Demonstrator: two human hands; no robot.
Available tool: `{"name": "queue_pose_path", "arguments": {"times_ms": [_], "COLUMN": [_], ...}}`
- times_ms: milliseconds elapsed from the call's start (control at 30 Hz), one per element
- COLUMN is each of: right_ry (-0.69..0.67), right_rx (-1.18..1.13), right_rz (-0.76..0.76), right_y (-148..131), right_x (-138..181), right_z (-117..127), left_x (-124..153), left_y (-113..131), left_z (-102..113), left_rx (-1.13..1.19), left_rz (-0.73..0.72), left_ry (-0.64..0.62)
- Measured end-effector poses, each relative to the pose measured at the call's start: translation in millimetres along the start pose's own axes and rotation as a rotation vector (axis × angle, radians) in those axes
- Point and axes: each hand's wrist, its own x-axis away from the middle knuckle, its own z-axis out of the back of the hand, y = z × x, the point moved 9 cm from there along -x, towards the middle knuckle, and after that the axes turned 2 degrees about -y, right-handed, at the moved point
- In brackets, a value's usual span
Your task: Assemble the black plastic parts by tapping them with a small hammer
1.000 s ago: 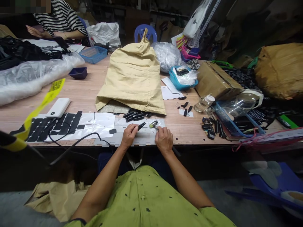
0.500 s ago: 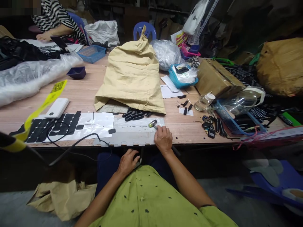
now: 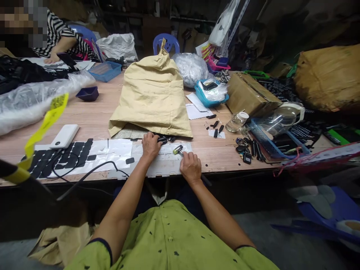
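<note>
My right hand [image 3: 191, 166] is closed around the handle of a small hammer [image 3: 177, 150] with a metal head and a yellow-green face. The hammer head lies over a grey-white board [image 3: 165, 165] at the table's front edge. My left hand [image 3: 151, 145] reaches onto a small pile of black plastic pieces [image 3: 170, 139], fingers bent down over its left part. Whether the fingers grip a piece is hidden. Just behind the pile stands a large beige cloth bag [image 3: 152, 99].
To the left are a white sheet with black stickers [image 3: 112, 148], a white power bank [image 3: 65, 135] and a black cable [image 3: 98, 165]. To the right sit loose black pieces [image 3: 215, 132], a glass jar [image 3: 236, 123] and a blue basket [image 3: 277, 148]. A co-worker in stripes [image 3: 63, 37] sits back left.
My left hand has moved from my lap up and forward onto the black pieces. My right hand keeps hold of the hammer in nearly the same spot. The view has shifted slightly.
</note>
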Motion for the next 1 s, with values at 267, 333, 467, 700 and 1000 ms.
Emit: {"name": "queue_pose_path", "arguments": {"times_ms": [267,333,467,700,1000], "right_ry": [-0.045,-0.069,-0.081,-0.097,-0.151], "right_rx": [-0.068,-0.111,-0.287,-0.705,-0.676], "right_rz": [-0.031,-0.042,-0.090,-0.045,-0.006], "right_y": [4.1,8.9,20.7,2.5,-12.7], "right_x": [0.2,-0.5,0.0,7.9,11.3], "right_z": [-4.0,-6.2,-4.8,17.3,22.6], "left_x": [57.1,72.8,82.8,77.5,78.3], "left_y": [9.8,9.0,2.0,-2.6,-0.6], "left_z": [5.8,-4.7,-20.5,-24.4,-27.5], "left_rx": [0.139,0.161,0.192,0.243,0.216], "left_rz": [-0.206,-0.214,-0.158,-0.113,-0.095], "left_ry": [-0.030,-0.087,-0.135,-0.174,-0.180]}}
